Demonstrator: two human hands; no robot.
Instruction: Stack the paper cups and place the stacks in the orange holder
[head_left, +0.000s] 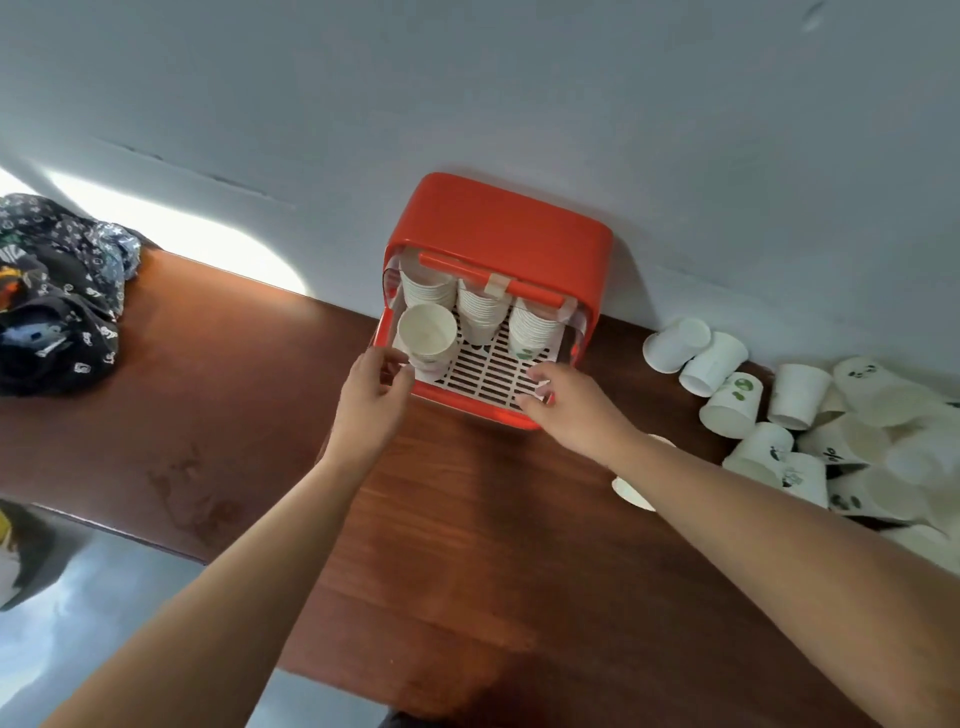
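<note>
The orange holder (498, 223) stands against the wall with its front open over a white slatted tray (485, 374). Three stacks of white paper cups stand at its back, and a fourth stack (428, 335) sits at the front left, its top cup open to view. My left hand (371, 397) is at the holder's front left corner just below that stack, fingers curled at the rim. My right hand (561, 402) grips the front right edge of the tray. A heap of loose paper cups (810, 421) lies on the table to the right.
The wooden table (467, 519) runs from left to right along the pale wall. A bundle of dark patterned cloth (57, 296) lies at its left end. A white cup rim (631, 491) shows just under my right forearm. Grey floor appears at the lower left.
</note>
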